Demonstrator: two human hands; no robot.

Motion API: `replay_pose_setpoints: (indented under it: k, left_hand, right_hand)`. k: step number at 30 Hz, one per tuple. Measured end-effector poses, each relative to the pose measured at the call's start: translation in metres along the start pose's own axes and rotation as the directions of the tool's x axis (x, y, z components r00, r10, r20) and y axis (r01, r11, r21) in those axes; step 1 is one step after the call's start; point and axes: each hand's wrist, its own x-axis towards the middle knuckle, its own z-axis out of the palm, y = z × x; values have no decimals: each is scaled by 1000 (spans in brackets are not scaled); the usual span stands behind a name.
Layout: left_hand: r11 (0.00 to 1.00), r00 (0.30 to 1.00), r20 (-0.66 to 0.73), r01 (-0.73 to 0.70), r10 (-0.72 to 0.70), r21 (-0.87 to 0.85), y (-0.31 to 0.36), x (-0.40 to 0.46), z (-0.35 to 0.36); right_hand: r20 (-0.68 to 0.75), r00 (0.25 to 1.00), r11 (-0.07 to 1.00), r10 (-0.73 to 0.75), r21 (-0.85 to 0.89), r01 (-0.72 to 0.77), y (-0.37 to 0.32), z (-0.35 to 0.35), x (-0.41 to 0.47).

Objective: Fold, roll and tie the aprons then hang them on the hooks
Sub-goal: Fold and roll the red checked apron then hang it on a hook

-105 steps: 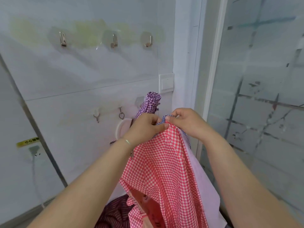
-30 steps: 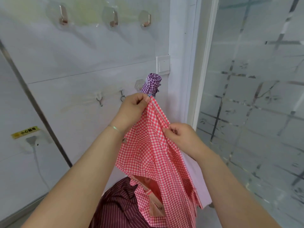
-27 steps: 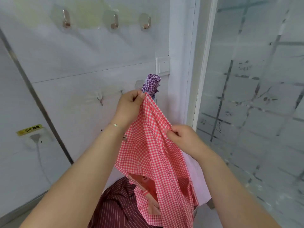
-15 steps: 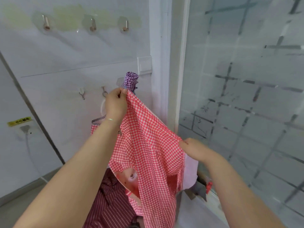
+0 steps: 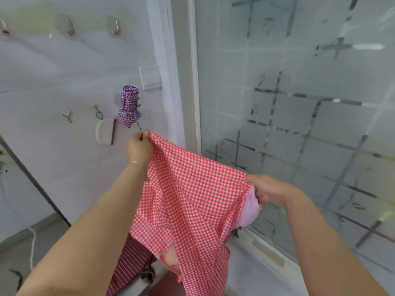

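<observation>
Two hands hold one red-checked apron spread out in the air in front of the wall. The left hand is up at about eleven o'clock from the cloth's middle, its grip closed tight, fingers curled round the upper corner. The right hand is lower, out at three o'clock, its grip also closed, pinching the other corner where a pale lining shows. The cloth stretches taut between the two and hangs down below them.

Just above the left hand, at twelve o'clock from it, one purple-checked apron hangs rolled and tied into a bundle on a wall hook, a thin cord trailing down from it towards the hand. Whether the cord touches the fingers I can't quite tell.

I count three metal hooks in the upper row on the wall, at ten o'clock from the red apron. In the lower row, left of the purple bundle, there are two small hooks, and a pale half-round object hangs below one of them. One light switch sits just above the bundle, at one o'clock.

One dark red striped cloth lies below the red apron at seven o'clock. A frosted glass panel fills the right side.
</observation>
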Motion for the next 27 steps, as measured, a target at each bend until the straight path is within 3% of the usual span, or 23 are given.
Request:
replay_pose_setpoints:
  k: [4, 7, 11, 15, 20, 25, 27]
  left_hand:
    - [994, 989, 107, 109, -107, -13, -15, -22, 4]
    - [980, 980, 91, 186, -179, -71, -26, -22, -4]
    - [994, 998, -52, 35, -41, -106, -13, -10, -23]
    - [986, 968, -197, -164, 154, -34, 6, 5, -44]
    - [982, 936, -312, -184, 164, -37, 4, 10, -73]
    - [989, 948, -296, -139, 119, -50, -8, 19, -94]
    - [996, 970, -231, -82, 75, -20, -15, 21, -101]
  right_hand:
    - [-61, 987, 967, -146, -220, 129, -18, -25, -28]
    - [7, 994, 935, -109, -339, 105, -21, -25, -28]
    - [2, 997, 830, -72, -555, 61, -9, -2, -8]
    - [-28, 977, 849, -209, -502, 167, -5, 26, 9]
    - [-135, 889, 850, -438, -382, 362, -9, 46, 27]
    - [-245, 867, 901, -433, -88, 425, -18, 58, 26]
    - [-228, 868, 897, -442, -113, 427, -21, 59, 26]
